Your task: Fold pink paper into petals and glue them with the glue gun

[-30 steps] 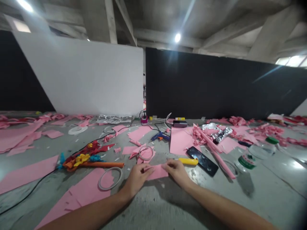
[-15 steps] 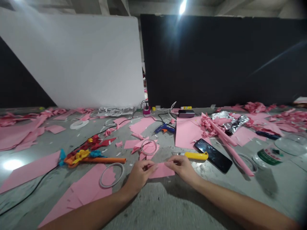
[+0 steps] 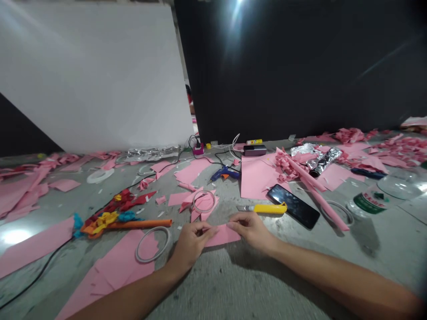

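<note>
Between both hands is a small piece of pink paper (image 3: 223,235), low over the grey floor. My left hand (image 3: 193,242) pinches its left end between thumb and fingers. At the upper right, my right hand (image 3: 251,229) grips the same paper the same way. Just beyond the right hand lies a yellow utility knife (image 3: 269,208), its blade pointing left. A grey ring (image 3: 204,201) rests on pink paper pieces ahead of the hands. Another grey ring (image 3: 153,244) sits on pink sheets left of my left hand.
A phone (image 3: 293,206) lies right of the knife, near a rolled pink paper tube (image 3: 325,206) and a clear plastic bottle (image 3: 370,202). A blue glue gun (image 3: 225,173) is farther ahead. An orange stick with colourful paper petals (image 3: 136,223) lies left. Large panels (image 3: 290,75) stand behind.
The camera view has tilted and shifted slightly, so the surroundings sit higher on the right. Both hands keep their pinch on the pink paper, with hardly any movement.
</note>
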A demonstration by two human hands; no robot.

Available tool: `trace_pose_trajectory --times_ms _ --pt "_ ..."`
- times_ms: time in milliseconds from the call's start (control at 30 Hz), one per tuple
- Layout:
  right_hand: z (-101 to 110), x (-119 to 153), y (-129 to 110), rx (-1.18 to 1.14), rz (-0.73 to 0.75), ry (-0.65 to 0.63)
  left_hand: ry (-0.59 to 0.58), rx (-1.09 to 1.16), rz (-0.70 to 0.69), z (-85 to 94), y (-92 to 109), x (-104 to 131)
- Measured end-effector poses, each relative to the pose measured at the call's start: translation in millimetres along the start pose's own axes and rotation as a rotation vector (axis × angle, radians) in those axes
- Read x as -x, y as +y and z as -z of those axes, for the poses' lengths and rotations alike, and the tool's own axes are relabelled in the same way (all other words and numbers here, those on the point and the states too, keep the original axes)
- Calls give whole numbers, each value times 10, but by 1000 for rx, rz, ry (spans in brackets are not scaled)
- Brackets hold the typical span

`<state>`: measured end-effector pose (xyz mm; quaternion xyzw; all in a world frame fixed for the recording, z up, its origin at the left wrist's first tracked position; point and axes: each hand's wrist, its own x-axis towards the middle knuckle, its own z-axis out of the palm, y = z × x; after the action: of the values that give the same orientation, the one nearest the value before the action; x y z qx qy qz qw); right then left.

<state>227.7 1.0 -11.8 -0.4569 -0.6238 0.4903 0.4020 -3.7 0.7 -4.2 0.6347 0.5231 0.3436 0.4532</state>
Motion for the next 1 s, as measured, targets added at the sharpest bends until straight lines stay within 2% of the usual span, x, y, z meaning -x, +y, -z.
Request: trace_pose_trajectory --times_ms 433,667,933,1000 --pt "34 12 -38 -8 -36 -5 23 106 -16 -6 -8 19" --pt "45 14 -76 14 -39 -83 62 146 -16 -21 -4 22" --pt "48 20 -42 -64 -54 52 135 156 -23 -11 -16 14" --pt "56 25 -60 -74 -72 48 122 160 -27 -6 -30 13"
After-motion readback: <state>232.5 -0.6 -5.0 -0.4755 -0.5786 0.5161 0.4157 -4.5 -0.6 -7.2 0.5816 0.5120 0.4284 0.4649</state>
